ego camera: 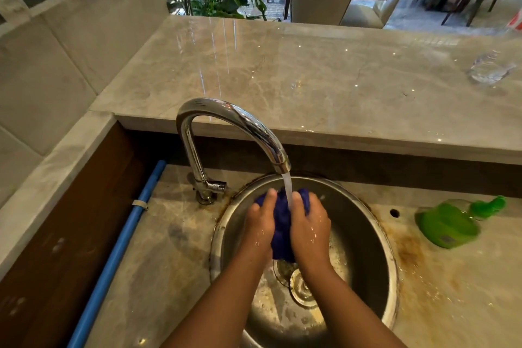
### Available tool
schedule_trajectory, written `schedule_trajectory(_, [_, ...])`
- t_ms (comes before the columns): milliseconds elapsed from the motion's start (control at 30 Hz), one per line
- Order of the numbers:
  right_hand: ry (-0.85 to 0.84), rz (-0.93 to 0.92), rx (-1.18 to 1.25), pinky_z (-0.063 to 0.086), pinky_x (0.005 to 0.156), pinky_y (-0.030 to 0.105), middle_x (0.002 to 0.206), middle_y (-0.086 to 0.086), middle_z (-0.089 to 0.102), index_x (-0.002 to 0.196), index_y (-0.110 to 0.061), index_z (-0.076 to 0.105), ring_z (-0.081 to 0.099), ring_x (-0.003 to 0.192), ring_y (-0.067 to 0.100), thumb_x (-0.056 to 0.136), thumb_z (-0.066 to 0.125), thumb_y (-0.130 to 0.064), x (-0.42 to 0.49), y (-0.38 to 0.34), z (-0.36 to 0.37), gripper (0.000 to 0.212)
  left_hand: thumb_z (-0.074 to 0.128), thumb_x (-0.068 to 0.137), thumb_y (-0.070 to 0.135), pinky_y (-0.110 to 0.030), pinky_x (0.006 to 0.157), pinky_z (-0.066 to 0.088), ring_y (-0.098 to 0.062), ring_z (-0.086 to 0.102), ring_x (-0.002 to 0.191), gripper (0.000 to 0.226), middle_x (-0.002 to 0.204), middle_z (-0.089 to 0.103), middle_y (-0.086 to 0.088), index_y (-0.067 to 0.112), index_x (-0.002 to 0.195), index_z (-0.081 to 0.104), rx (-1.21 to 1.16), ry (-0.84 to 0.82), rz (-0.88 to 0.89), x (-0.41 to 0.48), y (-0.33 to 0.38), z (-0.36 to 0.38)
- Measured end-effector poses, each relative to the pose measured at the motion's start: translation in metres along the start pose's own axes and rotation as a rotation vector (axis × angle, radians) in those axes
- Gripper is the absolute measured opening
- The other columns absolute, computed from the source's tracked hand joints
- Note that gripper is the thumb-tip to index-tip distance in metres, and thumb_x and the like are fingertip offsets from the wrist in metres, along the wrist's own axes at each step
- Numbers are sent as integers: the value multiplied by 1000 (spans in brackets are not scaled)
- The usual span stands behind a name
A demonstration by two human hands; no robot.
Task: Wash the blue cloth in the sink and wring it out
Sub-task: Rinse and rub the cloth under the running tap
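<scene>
A bunched blue cloth hangs over the round steel sink, squeezed between both hands. My left hand grips its left side and my right hand grips its right side, fingers curled round the fabric. Water runs from the chrome tap in a thin stream onto the top of the cloth, between my two hands. Both hands are wet. The drain shows below the cloth.
A green dish-soap bottle lies on its side on the stained counter right of the sink. A blue pipe runs along the left. A clear glass stands on the raised marble ledge behind, at the far right.
</scene>
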State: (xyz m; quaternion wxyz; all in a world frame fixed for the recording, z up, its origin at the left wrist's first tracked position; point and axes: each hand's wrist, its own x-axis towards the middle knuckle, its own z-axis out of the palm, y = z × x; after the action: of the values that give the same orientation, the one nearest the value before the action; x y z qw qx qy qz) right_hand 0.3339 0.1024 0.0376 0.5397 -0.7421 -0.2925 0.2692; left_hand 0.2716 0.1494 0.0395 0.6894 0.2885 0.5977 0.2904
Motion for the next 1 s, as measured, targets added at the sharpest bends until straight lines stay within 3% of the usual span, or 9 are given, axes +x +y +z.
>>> schedule_trajectory(67, [-50, -59, 39, 48, 57, 16, 75, -4, 64, 89, -21, 63, 60, 63, 3, 102, 53, -29, -15, -9, 6, 19, 51, 99, 48, -38, 76, 56, -27, 66, 90, 39, 99, 67, -12, 11, 110, 57, 19, 24, -32, 4, 7, 1])
schedule_trajectory(167, [-34, -111, -106, 48, 56, 17, 73, -5, 63, 89, -23, 60, 60, 63, 6, 101, 52, -36, -14, -10, 16, 20, 44, 105, 33, -19, 48, 48, -14, 60, 59, 36, 73, 61, -7, 9, 85, 62, 9, -64, -47, -5, 6, 4])
schedule_trajectory(333, [4, 98, -84, 48, 60, 26, 75, 1, 65, 84, -17, 62, 64, 69, 18, 103, 50, -32, 23, 4, 3, 27, 58, 98, 38, -46, 84, 58, -31, 71, 102, 35, 112, 72, -14, 14, 124, 60, -114, -141, -38, -15, -8, -1])
schedule_trajectory(467, [137, 49, 33, 44, 56, 16, 73, -2, 62, 85, -15, 62, 59, 63, 5, 104, 50, -27, 5, -7, -5, 25, 55, 98, 44, -44, 78, 57, -30, 67, 103, 42, 121, 65, -11, 15, 129, 51, -50, -88, -2, -3, 5, -4])
schedule_trajectory(533, [77, -27, 99, 47, 56, 14, 71, -3, 62, 86, -15, 63, 58, 60, 2, 103, 52, -24, -10, -15, -2, 22, 52, 98, 51, -44, 79, 55, -29, 65, 99, 43, 118, 65, -11, 17, 125, 52, 15, -14, -8, 8, 10, -4])
schedule_trajectory(667, [-23, -69, -68, 49, 56, 16, 73, -4, 65, 91, -22, 63, 62, 64, 6, 101, 55, -35, -10, -13, 15, 18, 50, 100, 45, -32, 65, 52, -21, 66, 71, 40, 80, 69, -9, 9, 92, 67, -1, -53, -33, 1, 3, 3])
schedule_trajectory(767, [20, 0, -152, 46, 55, 20, 72, -4, 64, 87, -21, 61, 61, 63, 8, 102, 51, -37, 14, 0, 9, 25, 59, 94, 46, -37, 72, 57, -27, 74, 89, 39, 100, 75, -13, 12, 110, 68, -96, -212, -71, -2, -12, 0])
schedule_trajectory(867, [104, 102, -79, 50, 61, 27, 75, 1, 64, 83, -21, 60, 65, 71, 19, 102, 52, -34, 26, 10, -1, 24, 60, 96, 40, -48, 82, 60, -31, 72, 101, 39, 117, 72, -14, 17, 128, 55, -96, -211, -52, -3, -12, -1])
schedule_trajectory(1000, [125, -16, 4, 48, 57, 16, 74, -4, 62, 88, -19, 60, 61, 64, 0, 103, 51, -26, 6, -6, -8, 19, 56, 97, 47, -55, 92, 56, -32, 67, 107, 44, 121, 66, -11, 19, 130, 51, -69, -125, -7, 8, 3, -2])
